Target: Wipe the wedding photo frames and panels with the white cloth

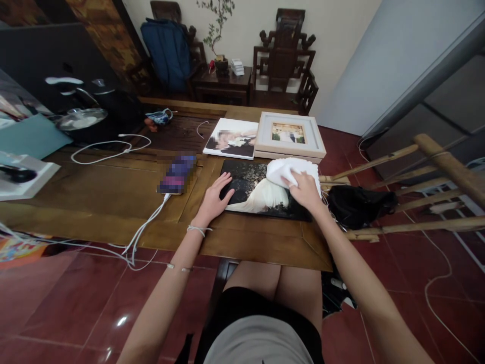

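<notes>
Head view looks down on a big low wooden table (113, 197) with three picture pieces on it. Biggest of the three is the dark photo panel (261, 194) lying flat near the table's front right corner, showing a white dress on a black background. Behind it, just beside each other, sit one white framed photo (290, 134) and one unframed print (232, 137).

Looks to me like the wiping step is in hand. The right hand (305, 191) is clenched around one bunched white cloth (291, 171), pressed on the panel's upper right part. The left hand (214, 197) lies flat with fingers spread, grasping nothing, on the panel's left edge, pinning it down. My guess is the next pass needs steady downward pressure from that left hand so the panel doesn't slide, and the cloth has to cover the lower left area too.

Other stuff: one phone (177, 174) on a white charging cable (146, 227) left of the panel, and one black bag (359, 205) on the bamboo rack to the right.
</notes>
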Available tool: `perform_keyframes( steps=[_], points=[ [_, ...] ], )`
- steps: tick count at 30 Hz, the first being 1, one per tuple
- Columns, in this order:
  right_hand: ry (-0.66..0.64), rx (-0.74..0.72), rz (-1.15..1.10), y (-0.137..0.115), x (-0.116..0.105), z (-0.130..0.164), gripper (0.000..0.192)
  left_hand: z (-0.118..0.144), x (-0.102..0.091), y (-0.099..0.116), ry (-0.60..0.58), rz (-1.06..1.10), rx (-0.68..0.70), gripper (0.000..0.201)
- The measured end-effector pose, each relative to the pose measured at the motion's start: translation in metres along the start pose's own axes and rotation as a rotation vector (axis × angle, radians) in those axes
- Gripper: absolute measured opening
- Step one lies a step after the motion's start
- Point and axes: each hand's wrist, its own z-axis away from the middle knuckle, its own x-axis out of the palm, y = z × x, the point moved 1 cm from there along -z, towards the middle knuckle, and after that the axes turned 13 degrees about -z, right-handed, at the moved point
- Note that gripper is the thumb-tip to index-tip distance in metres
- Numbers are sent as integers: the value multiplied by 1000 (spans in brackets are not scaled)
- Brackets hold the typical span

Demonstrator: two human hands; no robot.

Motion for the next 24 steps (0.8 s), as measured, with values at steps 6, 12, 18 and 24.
perform_keyframes(
  steps=[6,12,18,24],
  points=[
    [-95,-110,-15,-44,-11,92,23,0,2,0,11,-9,2,35],
    [-215,-121,-68,-56,-14,89,26,0,2,-2,8,-12,7,37],
    [-116,24,-33,-21,2,-6,30,0,0,-1,-3,-4,11,36],
    [0,78,16,-5,13,-51,30,0,0,-1,-3,9,9,35]
  ],
)
